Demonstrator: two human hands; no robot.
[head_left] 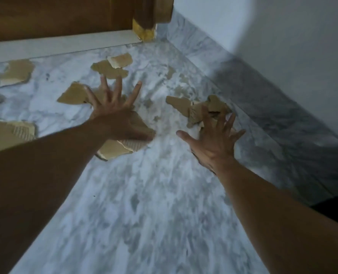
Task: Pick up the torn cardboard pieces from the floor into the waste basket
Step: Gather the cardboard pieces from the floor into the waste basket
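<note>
Several torn brown cardboard pieces lie scattered on the grey marble floor (144, 204). My left hand (114, 109) is stretched out with fingers spread, holding nothing, above one large cardboard piece (116, 148) and partly hiding another cardboard piece (73, 93). My right hand (213, 141) is also open with fingers apart, just over the near edge of a crumpled cardboard cluster (199, 106). Two overlapping pieces (112, 65) lie farther back, another piece (15, 73) at far left, and one piece (7, 133) at the left edge. No waste basket is in view.
A wooden door (55, 14) and its frame post (146, 18) stand at the back behind a pale threshold strip (61, 43). A white wall (282, 46) with a grey marble skirting (273, 99) runs along the right.
</note>
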